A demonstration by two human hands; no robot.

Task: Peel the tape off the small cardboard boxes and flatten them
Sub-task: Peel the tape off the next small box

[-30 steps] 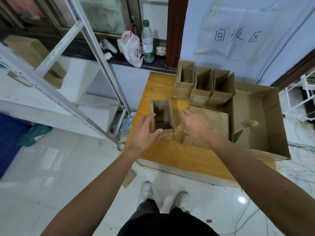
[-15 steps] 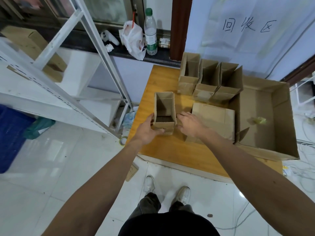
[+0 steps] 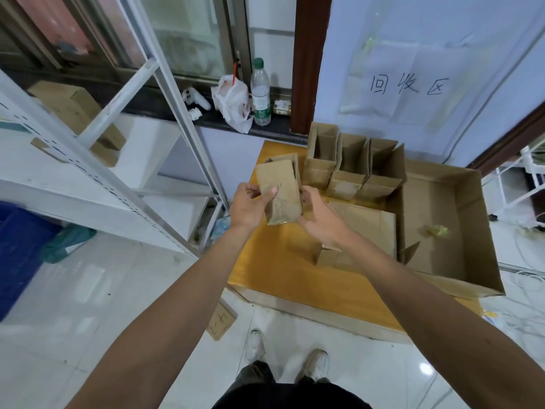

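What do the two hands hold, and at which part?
One small cardboard box: left hand pinches its left edge, thumb on the front; right hand holds its right edge.

Bare forearms run back from the left hand and right hand. Below the hands are a black cloth top, dark olive trousers and off-white lace-up shoes.
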